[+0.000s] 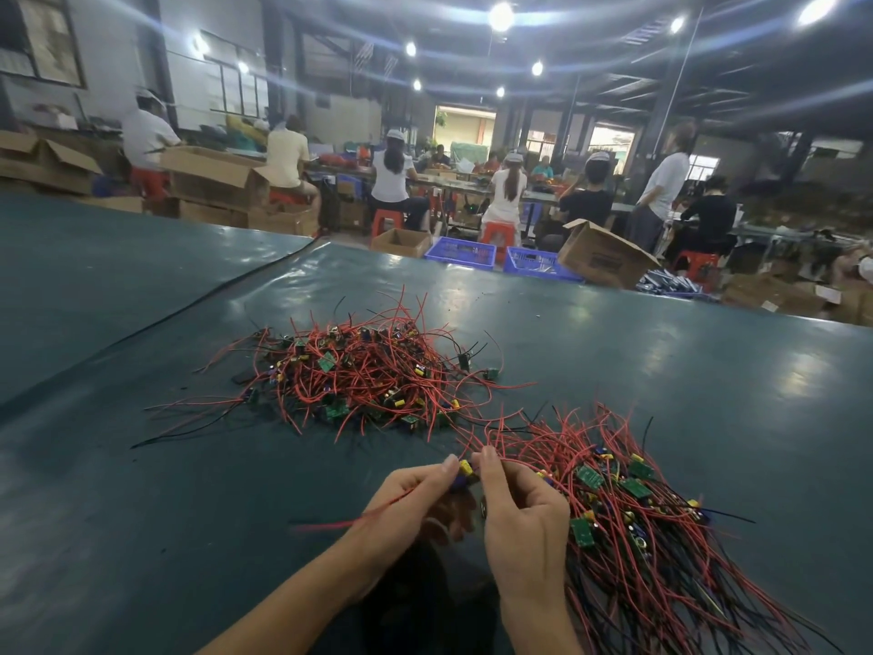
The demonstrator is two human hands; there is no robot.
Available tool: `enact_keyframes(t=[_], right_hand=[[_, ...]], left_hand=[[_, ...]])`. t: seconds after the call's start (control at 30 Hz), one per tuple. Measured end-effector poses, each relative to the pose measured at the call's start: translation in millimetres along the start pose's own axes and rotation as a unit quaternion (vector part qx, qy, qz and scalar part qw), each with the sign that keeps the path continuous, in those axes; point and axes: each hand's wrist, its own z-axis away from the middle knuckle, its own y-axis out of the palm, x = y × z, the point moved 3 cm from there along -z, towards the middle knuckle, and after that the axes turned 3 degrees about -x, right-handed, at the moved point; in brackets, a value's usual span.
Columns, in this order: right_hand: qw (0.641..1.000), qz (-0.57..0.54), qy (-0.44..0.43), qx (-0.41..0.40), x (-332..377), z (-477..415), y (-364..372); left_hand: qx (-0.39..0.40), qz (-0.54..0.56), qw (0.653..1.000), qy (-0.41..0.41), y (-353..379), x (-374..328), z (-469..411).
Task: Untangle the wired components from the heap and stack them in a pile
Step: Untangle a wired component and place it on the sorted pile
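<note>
Two lots on the green table (141,489): a tangled heap (363,371) mid-table and a pile (637,512) at the near right edge. One component (465,470) is pinched between my left hand (411,494) and right hand (524,517), just beside the pile. Broad table surface lies at near left. Beyond the far edge: workshop, seated workers (505,191).

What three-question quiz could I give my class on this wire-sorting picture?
1. True or false: the left hand and right hand both pinch one component.
2. Against the heap, the pile lies: A nearer and to the right; B farther and to the left; C inside a box.
3. Fill in: most wires are ___ in colour.
Key: 1 true; 2 A; 3 red.
</note>
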Motion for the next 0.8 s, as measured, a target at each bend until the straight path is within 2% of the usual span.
enact_keyframes(t=[0.17,0.3,0.43,0.57,0.63,0.7,0.8], right_hand=[[0.986,-0.111,0.105,-0.062,-5,-10,-12],[0.966,-0.189,0.142,-0.103,-5,-17,-23],[0.979,-0.135,0.129,-0.081,-9,-16,-19],[0.991,-0.056,0.114,0.052,-10,-5,4],[0.99,-0.036,0.112,0.082,-9,-1,10],[0.991,-0.04,0.11,0.063,-10,-2,8],[0.989,-0.09,0.118,-0.011,-8,-11,-8]], left_hand=[[-0.02,0.026,0.999,0.02,-9,-1,-1],[-0.045,0.061,0.997,0.014,-14,-2,-2],[-0.048,0.075,0.996,0.013,-14,0,-3],[-0.043,0.059,0.997,0.008,-11,2,-3],[-0.03,0.046,0.998,0.004,-10,2,-2],[-0.017,0.026,0.999,0.005,-11,2,-3],[-0.016,0.024,1.0,0.012,-14,1,-4]])
